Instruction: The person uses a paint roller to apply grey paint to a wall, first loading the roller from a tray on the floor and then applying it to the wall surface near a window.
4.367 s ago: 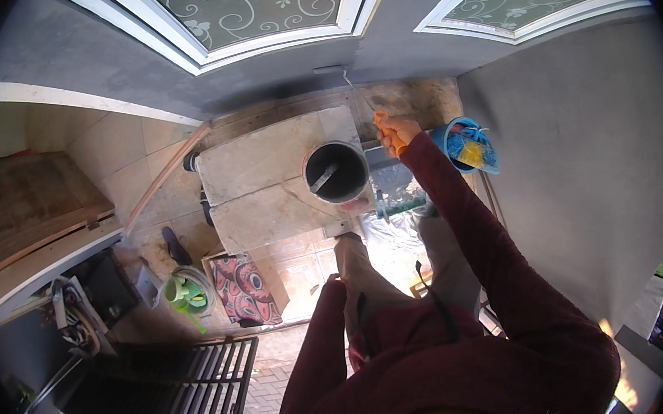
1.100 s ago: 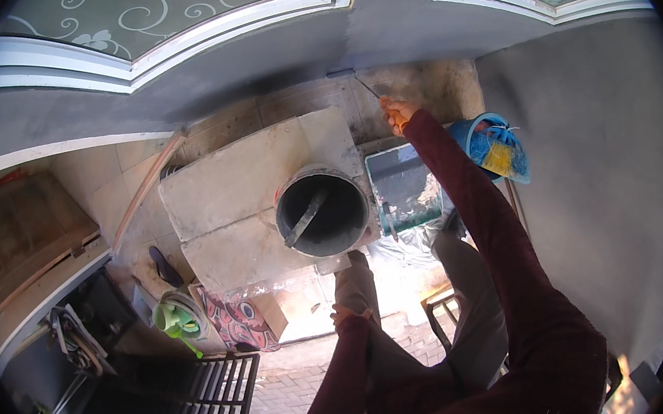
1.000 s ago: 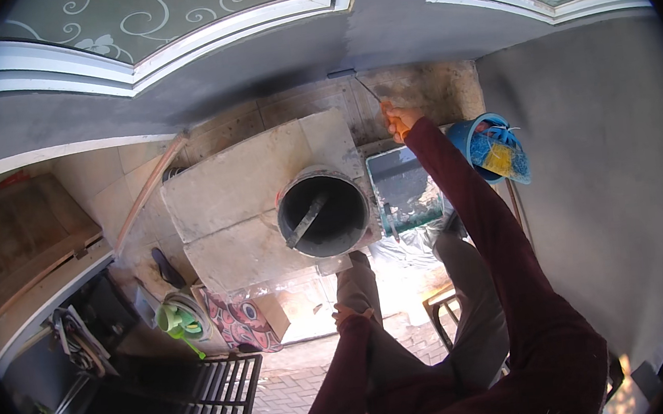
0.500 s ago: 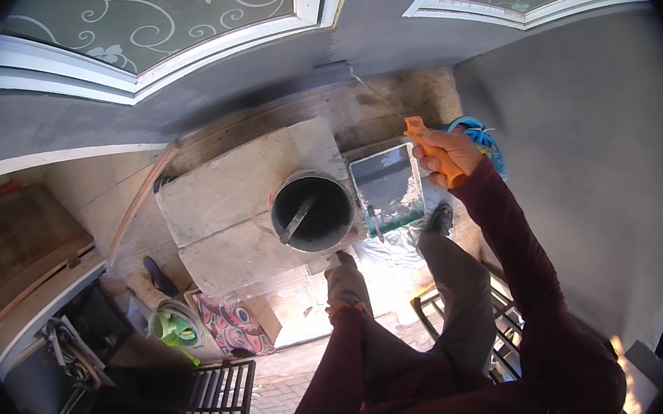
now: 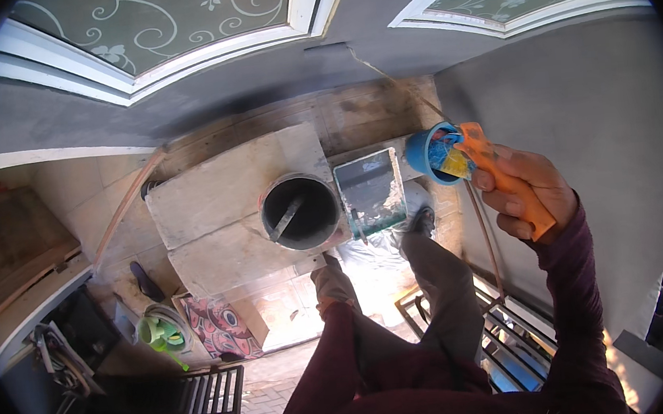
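Note:
A paint roller with an orange handle (image 5: 512, 189) is gripped in my right hand (image 5: 536, 191), fingers wrapped round it. Its thin rod runs up to the roller head (image 5: 326, 46), which rests against the grey wall under the window. My left hand (image 5: 334, 286) is low in front of my left leg; its fingers are too unclear to read. Ahead of it stands a dark bucket (image 5: 301, 218) with a stick-like tool (image 5: 288, 217) leaning inside. Right of the bucket sits a paint-smeared rectangular tray (image 5: 351, 205).
A blue pail (image 5: 419, 155) with rags or packets stands right of the tray. Pale boards (image 5: 226, 193) lie beneath the bucket. White-framed windows (image 5: 213, 55) break up the wall. Dark metal slats (image 5: 207, 410) and a green container (image 5: 156, 333) are at lower left.
My right hand has moved right and nearer with the orange handle. The roller head is higher on the wall. The blue pail shows more fully. The view has shifted slightly.

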A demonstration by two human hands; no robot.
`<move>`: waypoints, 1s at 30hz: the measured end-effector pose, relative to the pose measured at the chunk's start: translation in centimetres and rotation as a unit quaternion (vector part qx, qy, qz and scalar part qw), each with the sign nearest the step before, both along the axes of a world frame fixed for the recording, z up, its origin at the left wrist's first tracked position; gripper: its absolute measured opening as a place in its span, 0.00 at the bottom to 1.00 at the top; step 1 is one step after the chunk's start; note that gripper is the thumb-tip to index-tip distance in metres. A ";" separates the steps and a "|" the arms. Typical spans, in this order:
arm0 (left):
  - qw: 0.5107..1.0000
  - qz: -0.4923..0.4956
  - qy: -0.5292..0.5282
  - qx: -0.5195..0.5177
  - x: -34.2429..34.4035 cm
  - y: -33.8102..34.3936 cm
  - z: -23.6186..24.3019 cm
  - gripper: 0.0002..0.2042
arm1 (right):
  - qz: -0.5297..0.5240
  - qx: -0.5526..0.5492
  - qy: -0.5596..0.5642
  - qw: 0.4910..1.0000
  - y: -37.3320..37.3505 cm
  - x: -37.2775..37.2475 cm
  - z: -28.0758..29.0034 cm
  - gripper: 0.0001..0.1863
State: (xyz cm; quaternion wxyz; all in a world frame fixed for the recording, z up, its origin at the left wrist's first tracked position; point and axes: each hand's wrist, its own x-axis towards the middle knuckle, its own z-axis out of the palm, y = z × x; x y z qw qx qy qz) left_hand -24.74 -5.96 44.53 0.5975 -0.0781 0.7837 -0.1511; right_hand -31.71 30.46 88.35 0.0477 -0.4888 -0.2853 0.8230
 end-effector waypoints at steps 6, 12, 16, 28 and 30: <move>1.000 0.009 -0.007 -0.002 0.4 0.1 0.1 0.51 | 0.002 0.007 -0.002 1.000 -0.5 -0.2 3.4 0.17; 1.000 0.015 -0.012 -0.002 0.1 0.1 0.3 0.52 | 0.007 -0.013 0.021 1.000 0.0 0.0 3.2 0.18; 1.000 0.020 -0.011 0.002 -0.5 0.2 0.4 0.52 | 0.017 -0.013 0.021 1.000 1.1 -0.1 -0.5 0.17; 0.999 0.046 -0.016 0.009 -0.8 0.4 0.6 0.52 | 0.011 -0.004 0.007 1.000 0.6 0.9 2.1 0.17; 0.999 0.027 -0.001 0.028 -0.2 -0.4 0.3 0.50 | 0.020 -0.009 0.013 1.000 1.1 0.9 -0.6 0.17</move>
